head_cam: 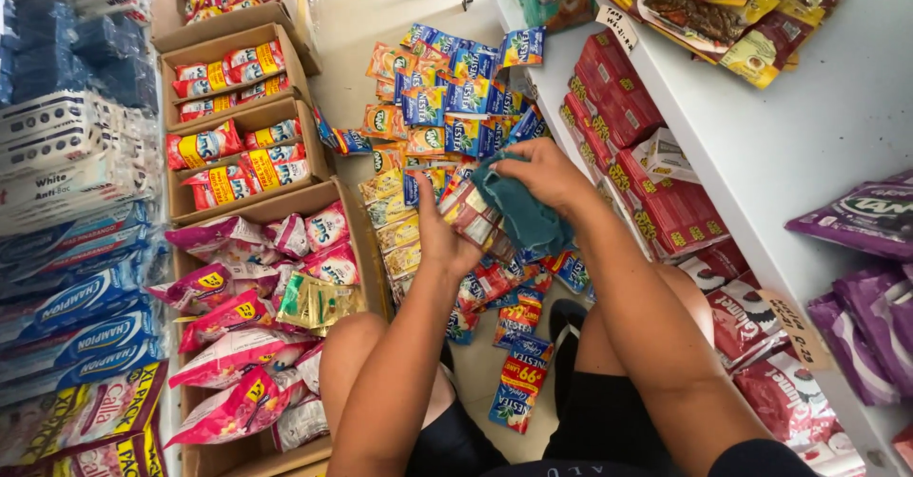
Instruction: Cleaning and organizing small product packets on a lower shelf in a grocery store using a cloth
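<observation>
A teal cloth [521,213] sits bunched under the right hand [544,175], which clamps down on it from above with the fingers curled over its top edge. The cloth presses against a strip of drink-mix sachets [473,218] held in the left hand [443,237], whose fingers wrap the strip from the left with the thumb pointing up. Both forearms rise from the bottom of the view over bare knees, the right arm angled in from the lower right. Under the hands, more sachets [447,97] lie spread on the floor [380,6] beside the lower edge of a white shelf [761,144]. Cardboard boxes [242,106] of packets stand to the left.
</observation>
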